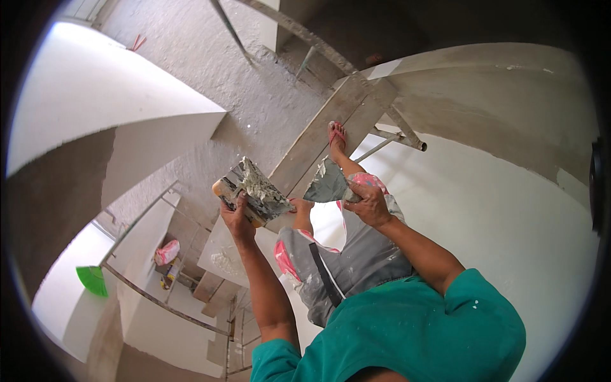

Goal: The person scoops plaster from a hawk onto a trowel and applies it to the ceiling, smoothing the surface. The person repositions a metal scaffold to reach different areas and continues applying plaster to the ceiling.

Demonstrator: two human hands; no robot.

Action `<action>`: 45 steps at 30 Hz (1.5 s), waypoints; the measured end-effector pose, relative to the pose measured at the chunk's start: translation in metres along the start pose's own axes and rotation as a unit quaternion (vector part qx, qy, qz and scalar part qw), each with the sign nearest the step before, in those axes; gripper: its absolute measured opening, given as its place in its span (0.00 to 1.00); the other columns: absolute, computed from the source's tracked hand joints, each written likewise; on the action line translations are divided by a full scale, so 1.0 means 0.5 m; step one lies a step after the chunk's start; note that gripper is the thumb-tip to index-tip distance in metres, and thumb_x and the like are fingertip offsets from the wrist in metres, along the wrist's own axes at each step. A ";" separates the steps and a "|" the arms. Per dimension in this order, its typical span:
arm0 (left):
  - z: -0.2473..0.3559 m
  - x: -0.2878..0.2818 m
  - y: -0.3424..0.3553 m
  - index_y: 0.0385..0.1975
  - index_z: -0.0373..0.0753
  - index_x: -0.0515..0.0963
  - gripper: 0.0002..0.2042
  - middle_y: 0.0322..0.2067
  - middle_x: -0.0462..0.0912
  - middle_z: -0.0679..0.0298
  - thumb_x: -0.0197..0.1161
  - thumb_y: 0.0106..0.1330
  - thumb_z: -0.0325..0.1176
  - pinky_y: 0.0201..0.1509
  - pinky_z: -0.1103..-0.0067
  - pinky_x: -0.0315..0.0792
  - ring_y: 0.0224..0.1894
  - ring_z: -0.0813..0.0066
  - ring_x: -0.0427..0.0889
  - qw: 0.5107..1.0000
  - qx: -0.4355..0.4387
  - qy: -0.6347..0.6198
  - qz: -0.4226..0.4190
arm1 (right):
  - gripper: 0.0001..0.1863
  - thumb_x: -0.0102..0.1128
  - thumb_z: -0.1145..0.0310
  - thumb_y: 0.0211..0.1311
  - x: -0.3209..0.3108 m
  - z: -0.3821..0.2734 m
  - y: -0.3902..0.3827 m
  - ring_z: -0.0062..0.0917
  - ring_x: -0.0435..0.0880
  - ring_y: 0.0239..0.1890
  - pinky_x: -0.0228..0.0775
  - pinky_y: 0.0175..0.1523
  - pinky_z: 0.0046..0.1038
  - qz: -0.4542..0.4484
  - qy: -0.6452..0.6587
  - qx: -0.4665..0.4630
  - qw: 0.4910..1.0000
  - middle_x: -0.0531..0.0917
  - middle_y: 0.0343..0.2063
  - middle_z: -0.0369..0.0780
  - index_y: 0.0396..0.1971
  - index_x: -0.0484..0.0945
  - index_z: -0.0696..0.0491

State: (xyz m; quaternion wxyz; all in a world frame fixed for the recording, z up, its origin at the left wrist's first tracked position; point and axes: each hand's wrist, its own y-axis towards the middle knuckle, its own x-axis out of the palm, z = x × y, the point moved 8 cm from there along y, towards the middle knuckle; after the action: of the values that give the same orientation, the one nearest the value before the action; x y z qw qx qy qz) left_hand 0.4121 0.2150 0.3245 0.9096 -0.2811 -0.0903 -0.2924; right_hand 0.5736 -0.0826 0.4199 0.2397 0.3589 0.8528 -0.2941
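Note:
My left hand (238, 220) is closed on a plastering trowel (272, 205) with a rounded, yellowish wooden part at one end. Pale wet putty (256, 181) is heaped along the trowel's far edge, and its face is smeared grey. In my right hand (371, 205) is a wide putty knife (326, 185), its flared grey blade pointing left toward the trowel. Some putty clings to the blade's upper left edge. A small gap separates the two tools, both held above my lap.
My feet rest on a plank platform (318, 141), with metal scaffold bars (331, 57) crossing beyond it. White wall (484, 216) rises on the right, partly bare grey higher up. At lower left are a scaffold rail (159, 304), a green broom head (93, 281) and a red-and-white bag (167, 253).

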 end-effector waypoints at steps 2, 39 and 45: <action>0.009 0.047 0.009 0.52 0.32 0.73 0.18 0.43 0.82 0.60 0.67 0.63 0.28 0.47 0.73 0.78 0.41 0.71 0.83 1.000 -0.011 0.005 -0.014 | 0.26 0.74 0.66 0.45 -0.042 -0.001 -0.003 0.40 0.84 0.31 0.77 0.38 0.34 0.043 -0.041 -0.026 0.998 0.85 0.31 0.47 0.48 0.81 0.57; 0.113 0.150 -0.003 0.44 0.31 0.77 0.22 0.35 0.82 0.64 0.70 0.55 0.40 0.46 0.78 0.73 0.37 0.77 0.79 0.997 -0.061 0.046 -0.003 | 0.13 0.68 0.73 0.49 -0.230 -0.033 0.033 0.30 0.80 0.26 0.73 0.36 0.31 0.066 -0.059 0.082 0.993 0.82 0.24 0.44 0.34 0.79 0.61; 0.149 0.093 -0.046 0.43 0.32 0.77 0.17 0.35 0.82 0.65 0.63 0.54 0.32 0.46 0.80 0.72 0.37 0.78 0.77 0.997 -0.050 -0.052 0.038 | 0.12 0.68 0.74 0.50 -0.235 -0.107 0.060 0.30 0.77 0.29 0.70 0.37 0.31 0.041 -0.061 0.048 0.996 0.78 0.27 0.41 0.33 0.78 0.63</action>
State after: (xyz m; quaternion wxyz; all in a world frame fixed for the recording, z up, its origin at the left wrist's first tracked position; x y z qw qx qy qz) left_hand 0.4366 0.2192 0.4117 0.8988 -0.3442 -0.1125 -0.2470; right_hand 0.6593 -0.0849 0.5208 0.2856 0.3861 0.8062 -0.3456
